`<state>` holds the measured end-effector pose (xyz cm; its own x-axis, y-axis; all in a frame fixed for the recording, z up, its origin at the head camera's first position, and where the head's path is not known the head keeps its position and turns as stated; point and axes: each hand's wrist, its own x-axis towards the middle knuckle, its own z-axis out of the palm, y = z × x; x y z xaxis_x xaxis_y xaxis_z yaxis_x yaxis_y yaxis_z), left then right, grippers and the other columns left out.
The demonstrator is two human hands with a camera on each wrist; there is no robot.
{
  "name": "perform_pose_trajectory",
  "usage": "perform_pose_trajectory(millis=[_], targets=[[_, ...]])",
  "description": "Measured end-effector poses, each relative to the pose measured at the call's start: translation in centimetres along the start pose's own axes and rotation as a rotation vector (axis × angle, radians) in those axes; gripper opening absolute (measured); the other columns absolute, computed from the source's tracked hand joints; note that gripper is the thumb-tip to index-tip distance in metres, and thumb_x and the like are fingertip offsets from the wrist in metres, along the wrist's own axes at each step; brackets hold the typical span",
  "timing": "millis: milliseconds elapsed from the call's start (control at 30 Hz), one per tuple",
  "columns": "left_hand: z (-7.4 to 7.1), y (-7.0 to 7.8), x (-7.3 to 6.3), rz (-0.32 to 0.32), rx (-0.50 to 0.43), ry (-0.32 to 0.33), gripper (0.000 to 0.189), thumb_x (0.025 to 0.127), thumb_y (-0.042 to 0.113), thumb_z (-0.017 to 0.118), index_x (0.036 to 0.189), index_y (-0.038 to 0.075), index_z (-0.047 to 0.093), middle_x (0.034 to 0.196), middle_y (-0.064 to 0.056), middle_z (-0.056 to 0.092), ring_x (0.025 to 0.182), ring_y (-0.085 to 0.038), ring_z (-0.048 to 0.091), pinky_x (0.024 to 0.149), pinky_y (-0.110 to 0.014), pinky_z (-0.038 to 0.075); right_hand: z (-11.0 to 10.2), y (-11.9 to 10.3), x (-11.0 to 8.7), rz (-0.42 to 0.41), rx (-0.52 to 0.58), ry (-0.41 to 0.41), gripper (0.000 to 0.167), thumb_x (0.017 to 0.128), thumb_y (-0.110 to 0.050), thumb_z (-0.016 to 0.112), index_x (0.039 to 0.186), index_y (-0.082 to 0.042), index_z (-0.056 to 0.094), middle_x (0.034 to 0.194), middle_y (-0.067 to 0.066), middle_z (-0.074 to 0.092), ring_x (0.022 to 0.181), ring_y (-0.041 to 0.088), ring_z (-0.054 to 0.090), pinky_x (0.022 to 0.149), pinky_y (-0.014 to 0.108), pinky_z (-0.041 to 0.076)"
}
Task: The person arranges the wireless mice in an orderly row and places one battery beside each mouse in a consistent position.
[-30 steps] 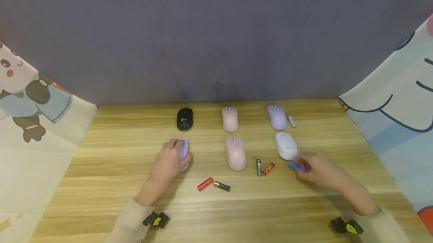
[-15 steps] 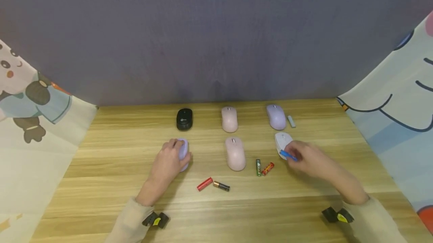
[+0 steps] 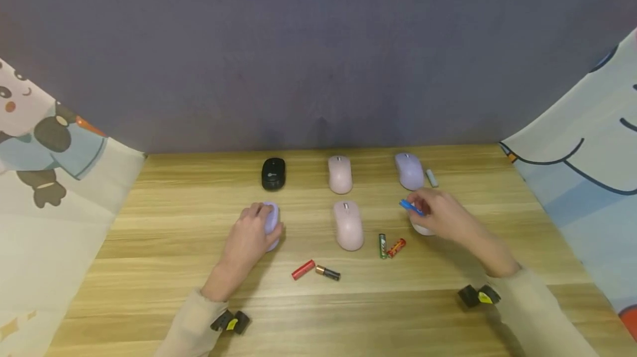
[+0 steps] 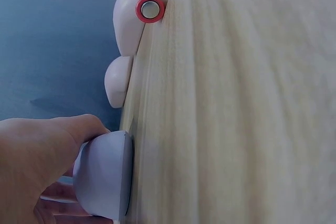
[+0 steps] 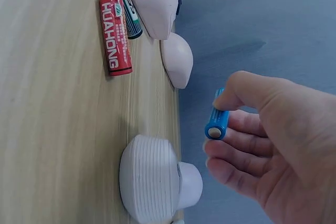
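My left hand (image 3: 247, 240) grips a lavender computer mouse (image 3: 271, 221) that sits on the table. In the left wrist view, thumb and fingers lie around the sides of this mouse (image 4: 102, 177). My right hand (image 3: 440, 214) pinches a blue battery (image 3: 411, 206) between thumb and fingers, held up off the table. Its flat end faces the right wrist camera, where the battery (image 5: 217, 121) shows clearly. Below that hand stands a white mouse (image 3: 422, 230), partly hidden by it in the head view; its ribbed rear (image 5: 149, 179) shows in the right wrist view.
Two pink mice (image 3: 348, 225) stand mid-table, one behind the other. A black mouse (image 3: 273, 174) is back left, another lavender mouse (image 3: 410, 171) back right beside a pale grey battery (image 3: 432, 178). Several loose batteries lie in front: red (image 3: 303, 269), black-and-copper (image 3: 328, 273), green (image 3: 382, 246), red-orange (image 3: 396, 247).
My right hand has carried the blue battery from beside the white mouse's near end leftward and away, over the mouse. The left hand stays on the lavender mouse.
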<state>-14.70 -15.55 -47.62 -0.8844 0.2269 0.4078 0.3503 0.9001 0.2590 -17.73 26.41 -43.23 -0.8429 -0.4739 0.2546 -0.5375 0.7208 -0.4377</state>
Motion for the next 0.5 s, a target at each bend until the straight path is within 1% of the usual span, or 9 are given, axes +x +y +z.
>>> perform_pose_trajectory(millis=[167,400,467,500], targets=[[-0.2,0.1,0.0,-0.004,0.004,-0.022,0.044,0.085,0.024,0.083,0.113,-0.007,0.07,0.11,-0.029,0.069,0.094,-0.044,0.07,0.066,-0.049,0.066,0.1,0.2,0.9,0.039,-0.01,-0.019,0.016,0.084,-0.001,0.075,0.099,0.0,0.069,0.076,-0.003,0.062,0.067,0.006,0.053,0.056,0.023,0.049],[-0.2,0.2,0.0,-0.022,-0.002,-0.037,0.045,0.086,0.025,0.083,0.115,-0.007,0.07,0.111,-0.029,0.069,0.094,-0.044,0.07,0.065,-0.048,0.066,0.6,0.4,2.2,0.086,0.0,-0.026,0.012,0.089,-0.005,0.074,0.099,0.0,0.069,0.075,-0.002,0.061,0.066,0.008,0.051,0.058,0.025,0.047],[-0.2,0.1,0.0,-0.023,-0.003,-0.036,0.045,0.086,0.025,0.083,0.115,-0.007,0.07,0.111,-0.029,0.069,0.094,-0.044,0.07,0.065,-0.048,0.066,0.8,0.4,2.5,0.108,0.001,-0.028,0.013,0.09,-0.006,0.074,0.099,0.001,0.069,0.076,-0.001,0.061,0.067,0.009,0.052,0.06,0.029,0.049],[-0.3,0.2,0.0,-0.023,-0.004,-0.036,0.045,0.086,0.025,0.083,0.115,-0.007,0.07,0.111,-0.029,0.069,0.094,-0.044,0.07,0.065,-0.048,0.066,0.9,0.4,2.7,0.12,0.001,-0.029,0.013,0.09,-0.006,0.074,0.1,0.001,0.069,0.076,-0.001,0.062,0.068,0.01,0.053,0.063,0.031,0.051]])
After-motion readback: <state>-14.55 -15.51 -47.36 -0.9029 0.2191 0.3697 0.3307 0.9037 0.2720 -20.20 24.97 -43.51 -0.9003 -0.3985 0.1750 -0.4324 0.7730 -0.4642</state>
